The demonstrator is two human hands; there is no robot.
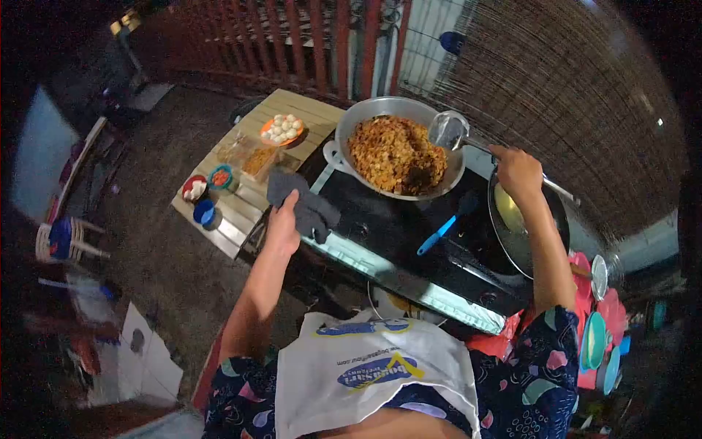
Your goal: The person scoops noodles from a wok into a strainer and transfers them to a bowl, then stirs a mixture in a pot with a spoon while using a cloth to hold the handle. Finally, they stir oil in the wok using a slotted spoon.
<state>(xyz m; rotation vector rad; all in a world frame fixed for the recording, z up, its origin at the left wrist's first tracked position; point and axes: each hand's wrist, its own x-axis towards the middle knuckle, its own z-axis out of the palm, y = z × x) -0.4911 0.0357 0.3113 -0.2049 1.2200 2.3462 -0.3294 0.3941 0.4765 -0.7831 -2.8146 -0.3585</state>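
My left hand [284, 223] is closed on a dark grey cloth [311, 208], held over the left front edge of the stove. My right hand [518, 172] grips the handle of a metal ladle [447, 132], whose bowl hangs at the right rim of a large aluminium wok [344, 143]. Fried rice or a similar browned, crumbly food [395, 150] fills the wok, with a darker patch near its front. Below my right forearm, a second dark pan [545, 241] holds something yellowish, partly hidden by the arm.
A blue-handled spatula [439, 234] lies on the black stove top [380, 227]. On the slatted wooden table [252, 117] to the left stand an orange plate of white balls [283, 130], a clear food container [257, 162] and small bowls. Colourful basins [594, 340] are stacked at the right.
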